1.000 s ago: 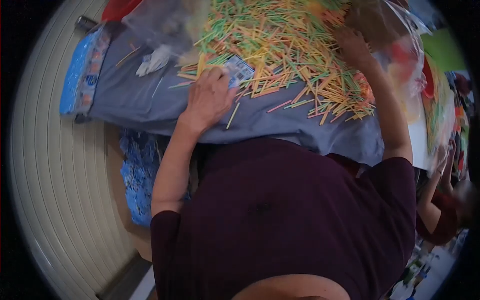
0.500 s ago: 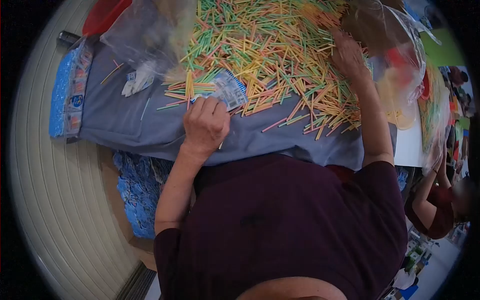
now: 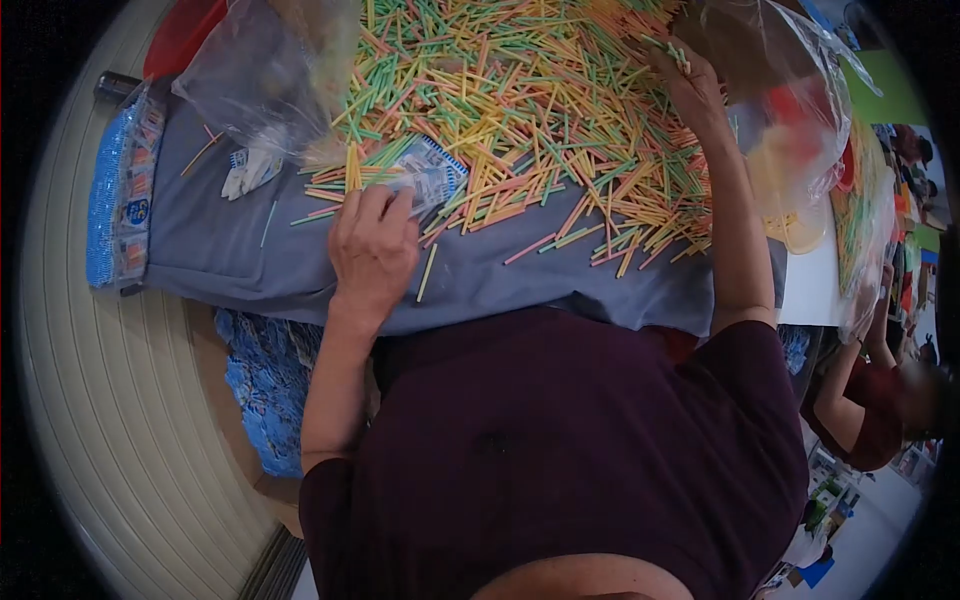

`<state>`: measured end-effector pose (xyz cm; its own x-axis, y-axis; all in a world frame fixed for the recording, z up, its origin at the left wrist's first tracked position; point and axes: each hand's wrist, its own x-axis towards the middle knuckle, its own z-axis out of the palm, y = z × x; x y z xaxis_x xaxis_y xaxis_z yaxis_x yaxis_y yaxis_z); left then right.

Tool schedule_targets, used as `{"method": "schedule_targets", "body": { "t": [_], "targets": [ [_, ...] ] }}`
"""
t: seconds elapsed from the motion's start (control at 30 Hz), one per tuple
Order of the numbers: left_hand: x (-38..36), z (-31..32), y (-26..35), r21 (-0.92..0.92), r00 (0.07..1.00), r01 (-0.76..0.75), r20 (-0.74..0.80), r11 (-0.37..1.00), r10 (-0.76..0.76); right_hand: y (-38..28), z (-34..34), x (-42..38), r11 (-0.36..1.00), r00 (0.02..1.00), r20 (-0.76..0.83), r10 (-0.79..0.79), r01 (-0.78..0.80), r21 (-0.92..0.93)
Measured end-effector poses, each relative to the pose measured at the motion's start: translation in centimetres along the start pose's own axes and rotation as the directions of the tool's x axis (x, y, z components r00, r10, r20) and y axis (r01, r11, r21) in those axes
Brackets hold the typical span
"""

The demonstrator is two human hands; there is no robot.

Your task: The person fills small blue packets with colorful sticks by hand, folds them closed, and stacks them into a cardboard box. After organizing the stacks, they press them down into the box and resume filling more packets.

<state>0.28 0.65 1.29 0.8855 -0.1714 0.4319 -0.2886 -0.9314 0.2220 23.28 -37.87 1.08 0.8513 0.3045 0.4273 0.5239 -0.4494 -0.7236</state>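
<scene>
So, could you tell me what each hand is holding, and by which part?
The left hand grips a small printed packet by its near edge. The right hand pinches a few sticks near their ends.

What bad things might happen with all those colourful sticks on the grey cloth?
Thin green, yellow and pink sticks lie heaped close to the near edge of the grey cloth; a few strays could roll off onto the floor. The left hand pinches a small printed packet against the pile, so it might crumple or scatter sticks.

Bare grey cloth [image 3: 230,250] left of the stick pile [image 3: 520,110] gives passage; clear bag [image 3: 265,80] blocks above it, another bag [image 3: 790,130] probably crowds the pile's right.
</scene>
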Motion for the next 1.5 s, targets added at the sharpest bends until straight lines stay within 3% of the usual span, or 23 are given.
{"method": "schedule_targets", "body": {
  "t": [0.1, 0.13, 0.2, 0.23, 0.27, 0.3, 0.33, 0.4, 0.53, 0.63, 0.67, 0.7, 0.73, 0.8, 0.9, 0.97, 1.0, 1.07, 1.17, 1.2, 1.33, 1.4, 1.5],
  "targets": [
    [0.0, -1.3, 0.1, -0.131, 0.997, 0.081, 0.017, 0.988, -0.079, -2.7, -0.2, -1.0, 0.931, 0.930, -0.100, 0.355, -0.361, -0.050],
    [-0.2, -1.5, -0.1, -0.152, 0.996, 0.087, 0.050, 0.985, -0.080, -2.8, 0.4, -0.6, 0.932, 0.931, -0.089, 0.353, -0.358, -0.049],
    [-0.7, -1.4, -0.5, -0.175, 0.992, 0.094, 0.095, 0.980, -0.078, -2.6, 1.2, -0.7, 0.994, 0.995, -0.101, -0.020, 0.031, 0.105],
    [-0.6, -1.0, -0.7, -0.186, 0.993, 0.108, 0.057, 0.977, -0.099, -2.2, 1.2, -1.0, 0.994, 0.995, -0.102, -0.016, 0.027, 0.104],
    [-0.4, -0.7, -0.9, -0.197, 0.993, 0.121, 0.013, 0.973, -0.121, -1.6, 1.2, -1.2, 0.930, 0.996, 0.071, -0.046, 0.068, -0.362],
    [-0.2, -0.8, -0.9, -0.198, 0.993, 0.121, 0.010, 0.973, -0.121, -1.8, 1.3, -1.0, 0.657, 0.971, 0.238, 0.007, 0.175, -0.734],
    [0.0, -1.1, -0.9, -0.234, 0.990, 0.106, -0.062, 0.966, -0.123, -2.1, 1.3, -0.8, 0.654, 0.970, 0.243, 0.005, 0.180, -0.734],
    [-0.3, -0.9, -0.9, -0.276, 0.983, 0.099, -0.122, 0.956, -0.137, -3.0, 1.3, -1.2, 0.949, 0.981, 0.050, 0.186, -0.167, -0.267],
    [-0.7, -0.6, -1.4, -0.313, 0.985, 0.138, -0.053, 0.940, -0.163, -4.1, 1.2, -0.8, 0.997, 0.996, -0.055, 0.074, -0.073, 0.005],
    [-0.9, -1.1, -1.5, -0.458, 0.969, 0.207, -0.027, 0.864, -0.246, -5.5, 1.3, -0.6, 0.965, 0.966, -0.129, 0.223, -0.200, 0.169],
    [-0.7, -1.3, -1.6, -0.546, 0.953, 0.252, -0.003, 0.799, -0.303, -5.3, 1.4, -0.4, 0.770, 0.973, -0.051, 0.223, -0.144, 0.622],
    [-0.3, -1.5, -1.5, -0.547, 0.953, 0.253, -0.003, 0.798, -0.304, -5.6, 1.7, -0.2, 0.377, 0.982, 0.017, 0.187, -0.088, 0.922],
    [0.4, -1.6, -1.2, -0.624, 0.951, 0.234, -0.014, 0.746, -0.310, -6.0, 2.0, 0.1, 0.377, 0.983, 0.021, 0.185, -0.091, 0.922],
    [2.1, -1.6, -0.5, -0.683, 0.942, 0.220, -0.036, 0.696, -0.333, -7.9, 3.6, 1.4, -0.050, 0.956, 0.253, -0.150, -0.262, 0.964],
    [5.3, -0.5, 0.4, -0.671, 0.975, 0.086, -0.096, 0.737, -0.201, -14.0, 7.2, 2.0, -0.211, 0.951, 0.276, -0.141, -0.301, 0.930],
    [6.8, 0.7, 0.8, -0.824, 0.956, 0.191, 0.033, 0.533, -0.291, -16.3, 10.2, 3.8, -0.212, 0.909, 0.244, -0.337, -0.325, 0.921],
    [7.2, 1.1, 0.8, -0.821, 0.955, 0.187, 0.024, 0.539, -0.295, -16.7, 10.7, 4.0, -0.004, 0.917, 0.262, -0.299, -0.276, 0.961],
    [7.8, 1.6, 0.8, -0.954, 0.935, 0.221, 0.148, 0.203, -0.323, -17.4, 11.4, 4.0, 0.411, 0.940, 0.266, -0.216, -0.160, 0.898],
    [8.0, 1.4, 0.8, -0.970, 0.913, 0.227, 0.181, 0.085, -0.366, -18.4, 12.1, 3.6, 0.873, 0.974, 0.199, -0.112, 0.000, 0.488],
    [8.0, 1.4, 0.6, -0.970, 0.911, 0.224, 0.176, 0.089, -0.374, -19.3, 11.3, 3.2, 0.939, 0.928, 0.348, -0.130, 0.003, 0.344],
    [7.7, 2.7, -0.2, -0.961, 0.929, 0.227, 0.166, 0.155, -0.331, -18.0, 12.2, 3.1, 0.945, 0.909, 0.386, -0.160, 0.027, 0.327],
    [7.7, 3.2, -0.3, -0.953, 0.940, 0.212, 0.138, 0.218, -0.311, -16.7, 12.0, 3.6, 0.734, 0.930, 0.360, -0.075, -0.193, 0.651],
    [7.8, 3.3, -0.1, -0.943, 0.948, 0.179, 0.089, 0.280, -0.306, -16.7, 10.2, 4.6, 0.665, 0.955, 0.293, -0.034, -0.198, 0.720]
  ]
}}
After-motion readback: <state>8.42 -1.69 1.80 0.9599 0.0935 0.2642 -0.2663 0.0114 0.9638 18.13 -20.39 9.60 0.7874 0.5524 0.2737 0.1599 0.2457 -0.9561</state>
